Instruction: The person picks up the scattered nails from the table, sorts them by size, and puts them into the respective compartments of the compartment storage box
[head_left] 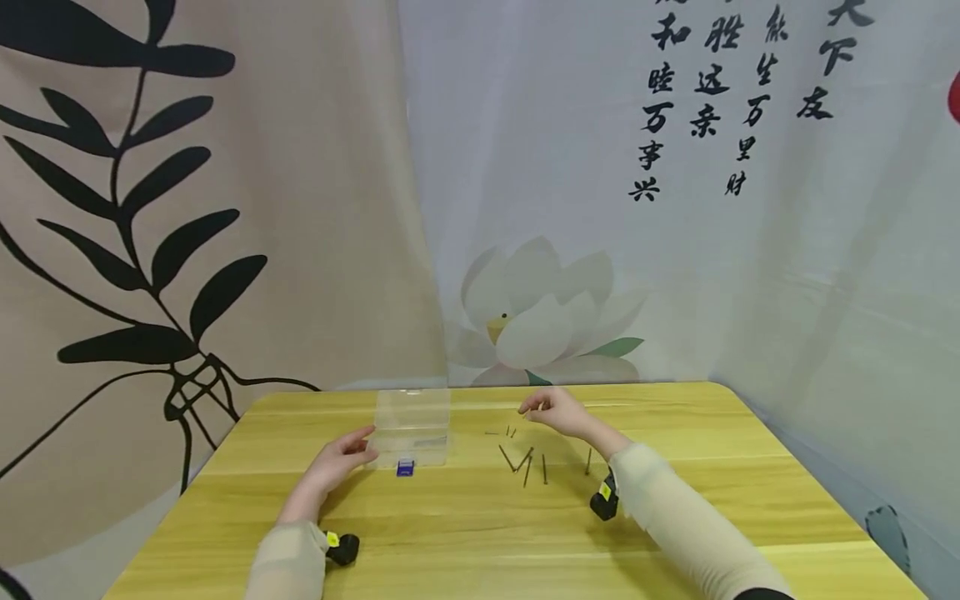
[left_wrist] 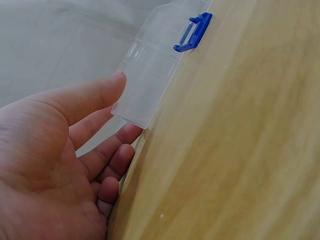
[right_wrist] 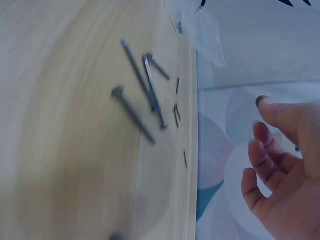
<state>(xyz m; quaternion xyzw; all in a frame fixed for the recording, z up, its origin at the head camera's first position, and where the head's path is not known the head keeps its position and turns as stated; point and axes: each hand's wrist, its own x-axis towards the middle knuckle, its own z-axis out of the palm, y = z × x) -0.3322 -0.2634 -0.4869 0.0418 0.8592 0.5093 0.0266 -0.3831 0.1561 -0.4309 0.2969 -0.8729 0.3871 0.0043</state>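
A clear plastic box [head_left: 411, 450] with a blue latch [head_left: 405, 467] lies with its lid [head_left: 412, 408] laid back. My left hand [head_left: 341, 457] is at the box's left side, thumb and fingers loosely spread. In the left wrist view the thumb tip overlaps the box [left_wrist: 150, 75] edge and the fingers reach behind its corner. My right hand [head_left: 555, 411] hovers over the table's far part, fingers loosely bent. The right wrist view shows a gap between thumb and fingers and nothing held. Small nails [head_left: 511, 432] lie to its left; longer nails [head_left: 527, 467] lie nearer.
The wooden table [head_left: 465, 542] ends at a printed curtain [head_left: 540, 208] along its far edge. One long nail [head_left: 588, 462] lies apart under the right forearm. Black wrist cameras [head_left: 604, 498] hang below both wrists.
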